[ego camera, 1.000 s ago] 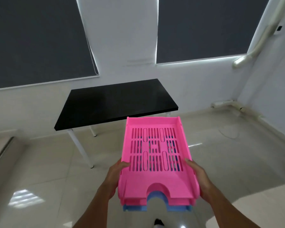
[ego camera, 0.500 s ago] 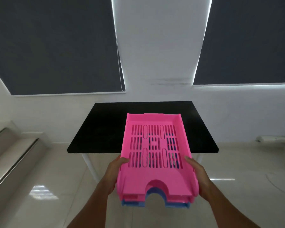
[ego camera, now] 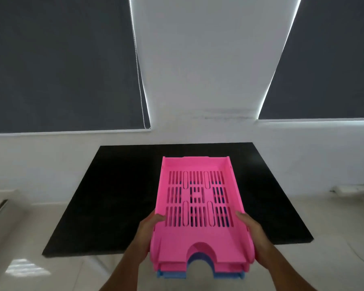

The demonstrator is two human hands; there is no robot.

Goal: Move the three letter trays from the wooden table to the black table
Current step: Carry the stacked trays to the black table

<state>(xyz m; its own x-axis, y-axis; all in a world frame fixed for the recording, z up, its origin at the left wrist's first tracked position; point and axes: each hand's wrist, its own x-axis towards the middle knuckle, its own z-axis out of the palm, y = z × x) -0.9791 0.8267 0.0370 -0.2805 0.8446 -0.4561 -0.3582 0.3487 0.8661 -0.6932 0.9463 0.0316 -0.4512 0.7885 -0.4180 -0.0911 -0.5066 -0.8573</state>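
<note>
A nested stack of letter trays (ego camera: 200, 244) hangs in front of me: a pink slotted tray on top, a second pink one under it, and a blue tray (ego camera: 170, 275) at the bottom. My left hand (ego camera: 148, 232) grips the stack's left side and my right hand (ego camera: 253, 234) grips its right side, thumbs over the rim. The far half of the stack is above the black table (ego camera: 118, 202), held off its surface; the near end overhangs the table's front edge. The wooden table is out of view.
The black table stands against a white wall below two windows with dark roller blinds (ego camera: 61, 59). A bead cord (ego camera: 139, 76) hangs beside the left blind. Glossy pale floor tiles (ego camera: 23, 248) surround the table, with a step at the far left.
The black table has come much closer and now fills the middle of the view. The tray stack, still in both hands, has gone from in front of the table to over it.
</note>
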